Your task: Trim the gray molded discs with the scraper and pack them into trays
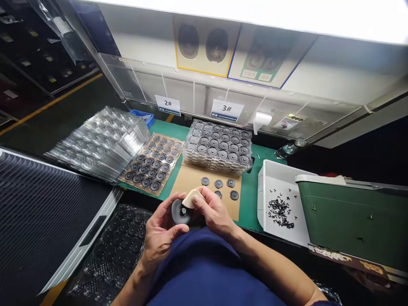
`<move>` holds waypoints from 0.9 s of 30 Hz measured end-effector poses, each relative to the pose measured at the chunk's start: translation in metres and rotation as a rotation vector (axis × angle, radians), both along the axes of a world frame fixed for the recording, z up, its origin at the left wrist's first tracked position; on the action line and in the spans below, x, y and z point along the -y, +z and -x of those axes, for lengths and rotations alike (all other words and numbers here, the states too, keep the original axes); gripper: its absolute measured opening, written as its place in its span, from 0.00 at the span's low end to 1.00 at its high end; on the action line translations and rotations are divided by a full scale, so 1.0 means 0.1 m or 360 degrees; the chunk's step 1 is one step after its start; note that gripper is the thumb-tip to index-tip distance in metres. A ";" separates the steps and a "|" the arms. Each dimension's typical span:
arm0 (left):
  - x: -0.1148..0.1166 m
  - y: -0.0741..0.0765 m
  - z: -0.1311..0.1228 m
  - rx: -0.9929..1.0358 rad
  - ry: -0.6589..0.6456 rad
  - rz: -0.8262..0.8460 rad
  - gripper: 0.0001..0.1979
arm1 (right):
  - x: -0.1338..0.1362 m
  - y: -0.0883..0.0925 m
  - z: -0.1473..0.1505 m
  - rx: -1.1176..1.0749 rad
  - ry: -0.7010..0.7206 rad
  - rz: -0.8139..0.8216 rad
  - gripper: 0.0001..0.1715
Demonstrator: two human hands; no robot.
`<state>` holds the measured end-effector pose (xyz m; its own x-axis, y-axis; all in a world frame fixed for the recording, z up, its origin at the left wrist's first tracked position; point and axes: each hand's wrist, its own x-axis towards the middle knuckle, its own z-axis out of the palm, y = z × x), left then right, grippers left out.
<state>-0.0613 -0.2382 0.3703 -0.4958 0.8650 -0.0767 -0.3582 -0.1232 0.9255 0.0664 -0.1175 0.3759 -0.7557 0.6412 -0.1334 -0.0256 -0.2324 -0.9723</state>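
While the left hand (162, 238) grips a dark disc (178, 211) at 6 o'clock, the right hand (213, 209) pinches a cream pad (192, 198) touching it. 5 discs (218, 183) remain loose on a cardboard sheet (191, 178) at 12 o'clock, before a loaded tray stack (218, 146); a white bin (274, 204) of black clips (280, 212) sits at 2 o'clock.

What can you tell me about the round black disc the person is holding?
The round black disc looks like matte rubber or plastic, with a small shiny hub at its centre. It is tilted, its face turned toward the camera, and held in the person's left hand. A cream pad, held in the right hand, touches its upper edge.
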 end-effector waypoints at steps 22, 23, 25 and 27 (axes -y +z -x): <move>0.04 0.20 -0.04 0.0693 0.0067 0.0105 0.27 | -0.01 0.46 -0.32 0.0408 0.0329 -0.1769 0.14; 0.03 0.20 -0.05 0.0725 0.0048 0.0127 0.27 | -0.01 0.45 -0.33 0.0400 0.0348 -0.1778 0.15; 0.03 0.20 -0.07 0.0774 0.0034 0.0192 0.27 | -0.03 0.44 -0.36 0.0465 0.0264 -0.1788 0.15; 0.02 0.19 -0.08 0.0809 0.0051 0.0263 0.26 | -0.04 0.44 -0.38 0.0480 0.0258 -0.1766 0.15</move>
<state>-0.0537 -0.2405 0.3893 -0.3864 0.8062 -0.4480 -0.7649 -0.0087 0.6441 0.1043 -0.1133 0.4195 -0.8729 0.4173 0.2526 0.1940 0.7721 -0.6052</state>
